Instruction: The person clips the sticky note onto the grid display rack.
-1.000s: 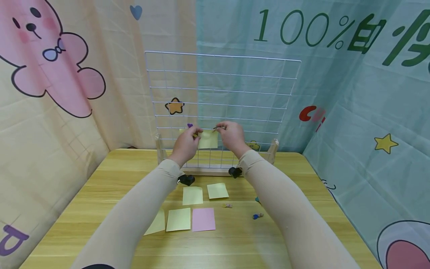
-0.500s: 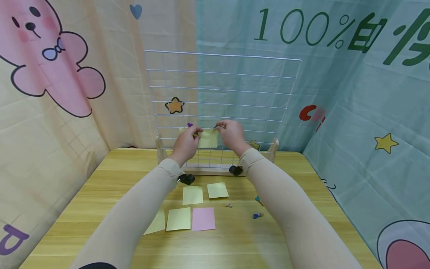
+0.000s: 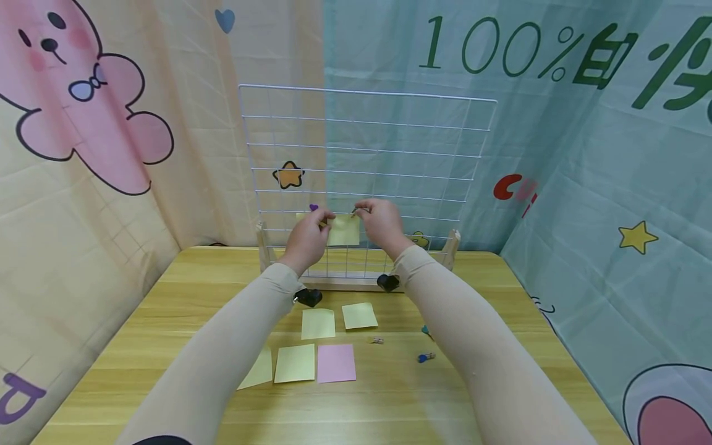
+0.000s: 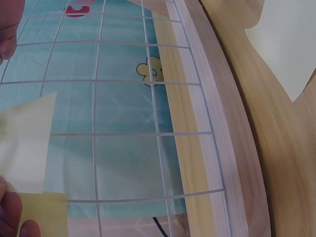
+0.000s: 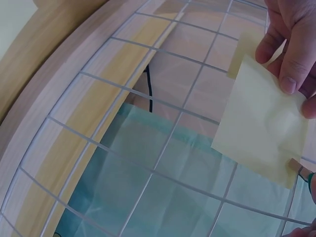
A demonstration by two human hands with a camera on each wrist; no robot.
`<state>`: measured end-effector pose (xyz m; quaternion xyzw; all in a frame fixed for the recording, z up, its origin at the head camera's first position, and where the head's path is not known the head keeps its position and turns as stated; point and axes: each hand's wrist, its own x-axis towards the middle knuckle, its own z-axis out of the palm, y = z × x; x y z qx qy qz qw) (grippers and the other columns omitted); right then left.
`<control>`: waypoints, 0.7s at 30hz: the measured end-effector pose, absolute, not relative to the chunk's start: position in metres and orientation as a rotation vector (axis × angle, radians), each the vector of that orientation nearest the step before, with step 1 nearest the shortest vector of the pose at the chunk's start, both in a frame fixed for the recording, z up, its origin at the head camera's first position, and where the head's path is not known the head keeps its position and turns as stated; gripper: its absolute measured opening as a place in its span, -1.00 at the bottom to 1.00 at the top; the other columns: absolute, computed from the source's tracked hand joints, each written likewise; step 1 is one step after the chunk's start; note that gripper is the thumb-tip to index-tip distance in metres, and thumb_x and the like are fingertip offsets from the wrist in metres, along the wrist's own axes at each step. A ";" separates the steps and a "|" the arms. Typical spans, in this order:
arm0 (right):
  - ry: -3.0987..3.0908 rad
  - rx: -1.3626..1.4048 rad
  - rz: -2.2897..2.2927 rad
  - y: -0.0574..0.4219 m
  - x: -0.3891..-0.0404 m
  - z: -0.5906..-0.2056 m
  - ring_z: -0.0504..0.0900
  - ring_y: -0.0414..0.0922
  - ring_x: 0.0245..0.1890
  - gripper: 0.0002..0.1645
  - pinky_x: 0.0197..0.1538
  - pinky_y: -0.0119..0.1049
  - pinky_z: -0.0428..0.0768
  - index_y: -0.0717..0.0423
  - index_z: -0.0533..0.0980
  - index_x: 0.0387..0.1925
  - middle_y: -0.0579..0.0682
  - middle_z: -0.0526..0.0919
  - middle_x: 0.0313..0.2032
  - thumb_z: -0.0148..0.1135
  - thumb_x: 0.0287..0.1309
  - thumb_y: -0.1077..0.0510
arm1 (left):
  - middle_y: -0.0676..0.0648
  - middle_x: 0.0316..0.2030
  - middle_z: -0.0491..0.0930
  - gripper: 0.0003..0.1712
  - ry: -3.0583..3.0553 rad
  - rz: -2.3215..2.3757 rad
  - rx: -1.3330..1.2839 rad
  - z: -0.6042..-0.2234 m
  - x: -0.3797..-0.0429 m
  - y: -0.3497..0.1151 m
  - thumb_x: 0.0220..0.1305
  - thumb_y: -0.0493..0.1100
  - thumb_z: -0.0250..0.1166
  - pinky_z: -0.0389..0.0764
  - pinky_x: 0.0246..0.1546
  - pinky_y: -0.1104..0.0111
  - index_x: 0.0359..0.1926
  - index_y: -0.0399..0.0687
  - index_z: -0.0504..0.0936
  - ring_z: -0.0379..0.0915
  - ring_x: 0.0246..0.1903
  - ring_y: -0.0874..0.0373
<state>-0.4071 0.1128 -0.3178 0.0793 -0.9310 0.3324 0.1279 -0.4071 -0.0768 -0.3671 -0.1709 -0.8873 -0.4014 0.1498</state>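
At the wire grid (image 3: 367, 92), our left hand (image 3: 308, 240) finger-pinches a yellow sticky note (image 3: 345, 231), likely light, limp and best held by edges, our right hand (image 3: 384, 225) a miniature clothespin (image 5: 295, 165).

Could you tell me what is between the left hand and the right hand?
A pale yellow note is between the left hand and the right hand, with a small clip at its corner. The head and right wrist views show this.

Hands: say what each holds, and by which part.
Left hand: pale yellow sticky note, by its left edge. Right hand: wooden clip, by its rear end.
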 end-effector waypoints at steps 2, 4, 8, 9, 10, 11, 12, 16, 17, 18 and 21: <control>-2.708 0.231 0.977 0.112 -0.408 -0.318 0.15 -0.22 -0.80 -0.64 -0.67 -0.36 0.23 -0.14 0.68 0.25 0.05 0.83 -0.19 0.15 0.58 -0.01 | -0.13 0.12 0.66 -0.69 -2.549 -1.151 -0.489 -0.368 -0.407 -0.077 0.61 -0.25 0.13 0.71 -0.02 0.10 0.26 -0.04 0.59 0.63 0.02 -0.05; -2.707 0.234 0.975 0.112 -0.409 -0.318 0.16 -0.21 -0.79 -0.64 -0.67 -0.36 0.24 -0.12 0.68 0.24 -0.01 0.82 -0.03 0.15 0.58 0.00 | -0.13 0.12 0.66 -0.69 -2.552 -1.150 -0.484 -0.368 -0.407 -0.077 0.61 -0.25 0.13 0.71 -0.03 0.11 0.26 -0.03 0.59 0.63 0.01 -0.04; -2.718 0.246 0.946 0.112 -0.411 -0.318 0.17 -0.21 -0.78 -0.63 -0.66 -0.37 0.25 -0.12 0.67 0.26 0.00 0.80 0.08 0.13 0.59 0.00 | -0.12 0.11 0.66 -0.68 -2.554 -1.150 -0.476 -0.367 -0.406 -0.076 0.61 -0.25 0.13 0.71 -0.05 0.12 0.26 -0.03 0.60 0.64 -0.01 -0.04; -2.719 0.250 0.937 0.112 -0.411 -0.318 0.17 -0.21 -0.78 -0.63 -0.66 -0.37 0.25 -0.12 0.67 0.26 0.00 0.80 0.08 0.12 0.60 0.00 | -0.12 0.12 0.66 -0.68 -2.557 -1.149 -0.474 -0.367 -0.406 -0.076 0.61 -0.25 0.13 0.70 -0.05 0.12 0.26 -0.03 0.60 0.64 0.00 -0.04; -2.721 0.254 0.929 0.112 -0.411 -0.318 0.17 -0.21 -0.78 -0.63 -0.66 -0.37 0.25 -0.12 0.66 0.27 -0.01 0.80 0.08 0.12 0.60 0.00 | -0.12 0.12 0.66 -0.68 -2.557 -1.150 -0.473 -0.367 -0.406 -0.076 0.60 -0.25 0.13 0.70 -0.04 0.11 0.26 -0.03 0.60 0.64 0.00 -0.04; -2.724 0.258 0.920 0.112 -0.411 -0.317 0.17 -0.21 -0.78 -0.62 -0.66 -0.36 0.25 -0.12 0.66 0.27 -0.01 0.80 0.07 0.11 0.60 0.00 | -0.12 0.12 0.66 -0.69 -2.556 -1.153 -0.474 -0.367 -0.406 -0.076 0.60 -0.25 0.13 0.70 -0.03 0.11 0.26 -0.03 0.60 0.64 0.01 -0.04; -2.730 0.258 0.912 0.112 -0.411 -0.317 0.17 -0.21 -0.79 -0.62 -0.66 -0.36 0.25 -0.13 0.65 0.28 -0.01 0.81 0.02 0.10 0.61 -0.01 | -0.13 0.12 0.66 -0.69 -2.554 -1.156 -0.476 -0.366 -0.405 -0.076 0.60 -0.26 0.13 0.70 -0.02 0.11 0.25 -0.03 0.60 0.63 0.02 -0.05; -2.748 0.259 0.899 0.110 -0.410 -0.313 0.17 -0.21 -0.79 -0.61 -0.66 -0.36 0.24 -0.13 0.64 0.29 0.04 0.83 -0.17 0.09 0.61 -0.01 | -0.13 0.11 0.66 -0.69 -2.544 -1.163 -0.482 -0.366 -0.406 -0.076 0.60 -0.26 0.13 0.71 -0.02 0.10 0.25 -0.04 0.60 0.63 0.02 -0.05; -2.753 0.261 0.894 0.110 -0.410 -0.312 0.17 -0.21 -0.79 -0.61 -0.66 -0.36 0.24 -0.13 0.64 0.30 0.06 0.82 -0.22 0.09 0.61 -0.01 | -0.13 0.11 0.66 -0.69 -2.543 -1.162 -0.482 -0.366 -0.407 -0.076 0.60 -0.26 0.13 0.71 -0.02 0.10 0.25 -0.04 0.60 0.63 0.02 -0.05; -2.761 0.260 0.891 0.110 -0.410 -0.311 0.17 -0.22 -0.79 -0.61 -0.66 -0.37 0.24 -0.13 0.64 0.30 0.08 0.82 -0.27 0.08 0.62 -0.01 | -0.13 0.11 0.66 -0.69 -2.542 -1.159 -0.482 -0.366 -0.407 -0.076 0.60 -0.26 0.14 0.71 -0.03 0.10 0.25 -0.03 0.60 0.62 0.01 -0.05; -2.774 0.262 0.874 0.109 -0.410 -0.310 0.18 -0.22 -0.78 -0.60 -0.65 -0.37 0.23 -0.12 0.64 0.31 0.07 0.80 -0.32 0.08 0.62 -0.01 | -0.12 0.10 0.66 -0.70 -2.544 -1.151 -0.474 -0.367 -0.408 -0.076 0.60 -0.25 0.14 0.70 -0.05 0.11 0.24 -0.02 0.60 0.62 -0.01 -0.04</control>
